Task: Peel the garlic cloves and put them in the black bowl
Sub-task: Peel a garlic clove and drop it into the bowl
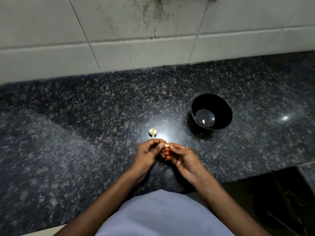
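A small pale garlic clove (166,145) is pinched between the fingertips of both hands, just above the dark granite counter (85,125). My left hand (147,155) grips it from the left with thumb and curled fingers. My right hand (183,158) pinches it from the right. The rest of the garlic bulb (152,132) lies on the counter just beyond my left hand. The black bowl (219,103) stands to the right and farther back, with one peeled clove (203,121) on its bottom.
A white tiled wall (136,40) runs along the back of the counter. The counter's front edge steps back at the lower right, where a dark floor area (281,201) shows. A small bit of garlic skin (149,138) lies beside the bulb.
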